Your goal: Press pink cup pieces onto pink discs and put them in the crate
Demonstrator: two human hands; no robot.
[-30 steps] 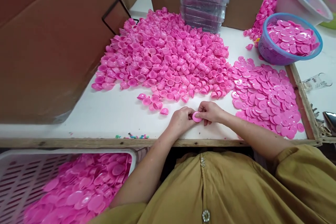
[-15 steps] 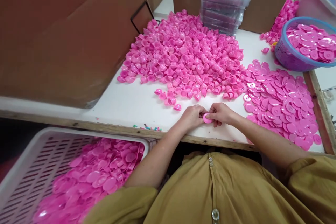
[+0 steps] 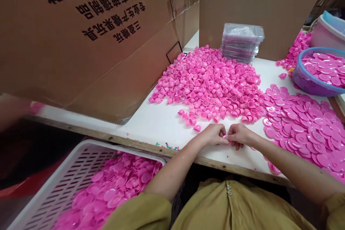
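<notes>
Above the white table's front edge, my left hand [image 3: 215, 135] and my right hand [image 3: 239, 135] meet with fingers pinched on a small pink plastic saucer [image 3: 225, 137]. My fingers hide most of it, and whether a cup is joined to it cannot be seen. Beyond my hands spreads a heap of small pink toy cups [image 3: 207, 82], with a few loose ones near my left hand. To the right of my right hand lies a wide pile of flat pink saucers [image 3: 304, 125].
A white slatted basket [image 3: 81, 151] of pink pieces stands below the table edge at left. Big cardboard boxes [image 3: 113, 68] border the table. Clear plastic boxes [image 3: 241, 45] are stacked behind the cups. A blue basket [image 3: 309, 82] holds saucers. Another person's blurred hand [image 3: 13, 111] shows at far left.
The view has shifted, so everything sits lower and further right. The saucer, seen nearly face-on before, is now mostly covered by my fingers. Another person's hand has appeared at far left.
</notes>
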